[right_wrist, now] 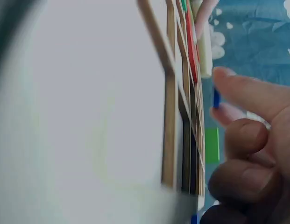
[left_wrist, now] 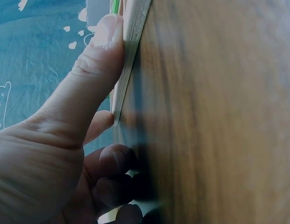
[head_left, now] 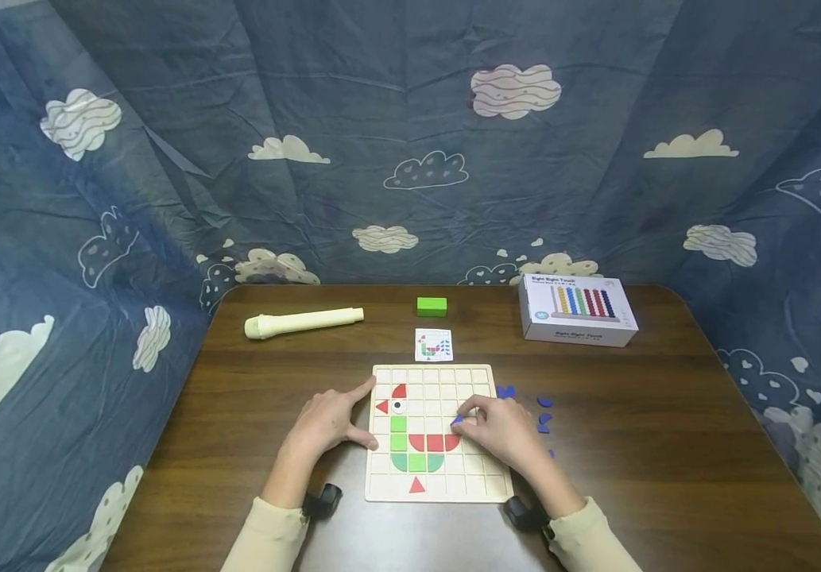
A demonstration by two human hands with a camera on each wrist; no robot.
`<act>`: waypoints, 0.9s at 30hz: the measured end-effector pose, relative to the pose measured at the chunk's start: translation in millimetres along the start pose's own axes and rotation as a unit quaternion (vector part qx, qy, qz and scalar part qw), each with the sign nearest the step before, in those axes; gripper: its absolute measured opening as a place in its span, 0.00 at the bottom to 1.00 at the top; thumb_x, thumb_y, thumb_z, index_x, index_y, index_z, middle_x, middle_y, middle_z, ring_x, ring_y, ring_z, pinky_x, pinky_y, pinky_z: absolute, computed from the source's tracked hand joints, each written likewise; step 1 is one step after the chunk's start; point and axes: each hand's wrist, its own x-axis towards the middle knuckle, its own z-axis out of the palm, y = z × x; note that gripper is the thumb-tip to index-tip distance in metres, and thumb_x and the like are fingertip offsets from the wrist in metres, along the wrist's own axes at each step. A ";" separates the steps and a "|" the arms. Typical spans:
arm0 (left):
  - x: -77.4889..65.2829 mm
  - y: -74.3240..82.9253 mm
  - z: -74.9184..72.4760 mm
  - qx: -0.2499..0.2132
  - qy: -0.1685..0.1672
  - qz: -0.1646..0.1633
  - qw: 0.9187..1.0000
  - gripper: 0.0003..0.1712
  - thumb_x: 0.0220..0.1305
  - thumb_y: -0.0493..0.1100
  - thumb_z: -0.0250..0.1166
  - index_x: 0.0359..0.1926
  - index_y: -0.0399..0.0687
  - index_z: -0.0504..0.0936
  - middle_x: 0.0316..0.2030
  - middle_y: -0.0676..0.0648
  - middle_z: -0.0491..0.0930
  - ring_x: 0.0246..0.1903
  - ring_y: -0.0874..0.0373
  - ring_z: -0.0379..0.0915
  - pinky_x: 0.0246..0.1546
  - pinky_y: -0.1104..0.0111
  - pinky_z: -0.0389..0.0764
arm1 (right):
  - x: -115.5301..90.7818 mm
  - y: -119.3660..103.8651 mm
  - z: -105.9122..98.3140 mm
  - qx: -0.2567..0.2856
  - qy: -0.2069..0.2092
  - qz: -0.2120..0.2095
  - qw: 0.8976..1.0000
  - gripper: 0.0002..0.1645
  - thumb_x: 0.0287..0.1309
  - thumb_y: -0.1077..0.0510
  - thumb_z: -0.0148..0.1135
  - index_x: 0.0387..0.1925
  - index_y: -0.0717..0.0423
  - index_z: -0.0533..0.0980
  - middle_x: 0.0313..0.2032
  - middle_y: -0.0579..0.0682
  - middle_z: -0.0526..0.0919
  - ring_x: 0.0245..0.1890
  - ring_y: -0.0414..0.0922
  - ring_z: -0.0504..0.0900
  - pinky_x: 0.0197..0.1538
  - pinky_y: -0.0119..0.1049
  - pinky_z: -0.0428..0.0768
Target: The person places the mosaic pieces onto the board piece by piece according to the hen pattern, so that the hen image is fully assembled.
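A square wooden grid board [head_left: 478, 486] lies on the table, bearing flat red, green and white pieces laid out in a bird-like figure. My left hand [head_left: 323, 425] rests at the board's left edge, its thumb [left_wrist: 91, 70] and index finger spread apart and touching the rim. Between thumb and index finger, my right hand [head_left: 506, 429] pinches a small blue piece [right_wrist: 216, 98] over the board, just above the red row [head_left: 435, 442]. The fingers partly hide the piece's shape. Behind the board lies a small picture card [head_left: 434, 345] showing a similar coloured figure.
Several loose blue pieces [head_left: 544, 418] lie right of the board, some close to its edge. At the table's back are a cream microphone-shaped stick [head_left: 303, 322], a green block [head_left: 431, 307] and a white box [head_left: 578, 310]. A patterned blue curtain [head_left: 410, 119] hangs behind.
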 end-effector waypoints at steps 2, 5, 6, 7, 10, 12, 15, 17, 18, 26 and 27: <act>0.1 0.4 -0.3 -0.001 0.002 0.002 1.000 0.70 0.33 0.68 0.86 0.81 0.64 0.67 0.57 0.36 0.88 0.33 0.51 0.75 0.43 0.51 0.81 | -0.1 -0.7 2.5 -0.003 -0.003 -0.003 1.000 0.13 0.52 0.41 0.82 0.36 0.39 0.88 0.15 0.38 0.71 0.18 0.38 0.66 0.26 0.34 0.60; 0.4 0.4 -0.4 -0.001 0.005 0.004 1.000 0.70 0.33 0.68 0.86 0.81 0.63 0.67 0.55 0.36 0.88 0.32 0.51 0.74 0.41 0.53 0.80 | -0.6 -1.5 5.1 -0.009 -0.001 -0.011 1.000 0.13 0.52 0.41 0.82 0.35 0.38 0.88 0.15 0.38 0.71 0.18 0.38 0.66 0.26 0.34 0.60; 0.6 0.2 -0.2 0.000 0.005 0.005 1.000 0.70 0.33 0.68 0.86 0.81 0.63 0.67 0.55 0.36 0.88 0.32 0.51 0.73 0.41 0.54 0.80 | -0.7 -1.7 5.6 -0.011 0.000 -0.013 1.000 0.13 0.52 0.41 0.82 0.35 0.38 0.88 0.15 0.38 0.70 0.18 0.37 0.65 0.26 0.34 0.60; 0.7 0.1 0.0 0.000 0.005 0.005 1.000 0.70 0.33 0.68 0.86 0.81 0.63 0.67 0.55 0.36 0.89 0.32 0.51 0.73 0.40 0.54 0.79 | -0.9 -1.8 5.9 -0.013 0.001 -0.014 1.000 0.13 0.52 0.41 0.82 0.35 0.38 0.88 0.15 0.38 0.70 0.18 0.37 0.65 0.26 0.34 0.60; 1.0 -0.1 0.8 0.001 0.004 0.006 1.000 0.70 0.33 0.68 0.86 0.81 0.63 0.67 0.54 0.36 0.89 0.31 0.51 0.73 0.40 0.54 0.80 | -0.8 -1.8 6.1 -0.017 0.001 -0.016 1.000 0.14 0.52 0.40 0.82 0.35 0.38 0.87 0.16 0.38 0.71 0.18 0.38 0.66 0.26 0.34 0.61; 0.9 0.0 0.7 0.002 0.004 0.007 1.000 0.70 0.33 0.69 0.86 0.81 0.64 0.67 0.55 0.36 0.88 0.32 0.51 0.74 0.40 0.53 0.80 | -0.4 -1.9 5.6 -0.017 0.000 -0.015 1.000 0.14 0.52 0.40 0.82 0.35 0.38 0.87 0.16 0.38 0.71 0.18 0.38 0.66 0.26 0.34 0.61; 0.6 -0.3 0.4 0.002 0.006 0.005 1.000 0.70 0.33 0.69 0.86 0.81 0.64 0.67 0.55 0.35 0.88 0.32 0.50 0.74 0.40 0.53 0.80 | 0.4 -1.8 5.4 -0.015 -0.001 -0.016 1.000 0.13 0.52 0.41 0.82 0.36 0.38 0.87 0.16 0.38 0.72 0.19 0.38 0.67 0.26 0.34 0.62; 0.0 -0.8 0.5 0.002 0.006 0.003 1.000 0.70 0.33 0.68 0.86 0.81 0.64 0.67 0.55 0.36 0.88 0.32 0.51 0.73 0.40 0.53 0.80 | 0.4 -1.9 5.6 -0.012 -0.004 -0.016 1.000 0.13 0.53 0.41 0.82 0.36 0.38 0.88 0.16 0.38 0.72 0.19 0.38 0.67 0.26 0.34 0.62; -0.2 -1.3 1.0 0.002 0.005 0.003 1.000 0.70 0.33 0.68 0.86 0.81 0.64 0.67 0.54 0.36 0.89 0.32 0.51 0.73 0.40 0.54 0.80 | 0.4 -1.8 6.0 -0.011 -0.006 -0.016 1.000 0.13 0.53 0.41 0.82 0.36 0.38 0.88 0.16 0.38 0.72 0.19 0.38 0.67 0.26 0.33 0.62; -0.5 -0.4 1.0 0.003 0.003 0.001 1.000 0.70 0.34 0.69 0.86 0.81 0.64 0.66 0.56 0.36 0.88 0.32 0.51 0.73 0.41 0.54 0.80 | 0.7 -0.7 7.0 -0.010 0.003 -0.028 1.000 0.09 0.56 0.43 0.80 0.35 0.38 0.88 0.15 0.38 0.70 0.18 0.37 0.66 0.25 0.33 0.62; -0.5 0.2 0.4 0.003 0.002 0.000 1.000 0.70 0.34 0.69 0.86 0.81 0.64 0.66 0.56 0.36 0.88 0.32 0.51 0.73 0.42 0.54 0.80 | 0.6 -0.7 6.7 -0.010 0.004 -0.029 1.000 0.09 0.56 0.43 0.80 0.35 0.38 0.88 0.15 0.38 0.70 0.18 0.37 0.66 0.25 0.33 0.62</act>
